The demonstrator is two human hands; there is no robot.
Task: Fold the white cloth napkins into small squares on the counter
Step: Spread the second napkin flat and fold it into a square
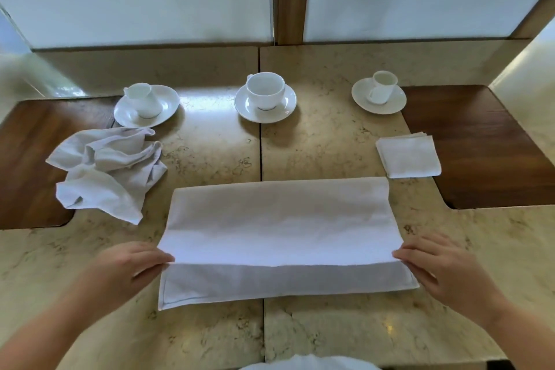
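A white cloth napkin (279,219) lies spread across the beige marble counter (330,147), its far half doubled over toward me so a strip of the lower layer shows at the near edge. My left hand (132,267) pinches the folded layer's near left corner. My right hand (444,267) pinches its near right corner. A napkin folded into a small square (409,156) sits at the right. Crumpled white napkins (108,171) lie in a heap at the left.
Three white cups on saucers stand along the back: one at the left (146,105), one in the middle (265,98), one at the right (379,95). Dark wooden insets flank the counter at left (27,165) and right (486,153). A wall panel rises behind.
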